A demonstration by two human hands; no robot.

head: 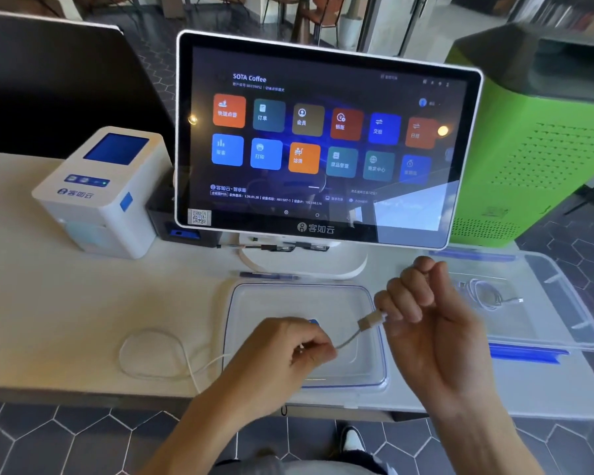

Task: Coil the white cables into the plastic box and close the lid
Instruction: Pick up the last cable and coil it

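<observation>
Over the lid (299, 299) lying on the counter (66, 303), both hands pinch one white cable (151, 351): right hand (426, 320) at its plug, left hand (288, 347) further along. Its slack trails left of the lid and could snag or tangle. Right of the lid, the plastic box (563, 303) holds a coiled cable (484, 293).

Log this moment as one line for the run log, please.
step: coiling cable | right hand: grips plug end | left hand: pinches cable | box: open, one coil inside | lid: off, on table
</observation>
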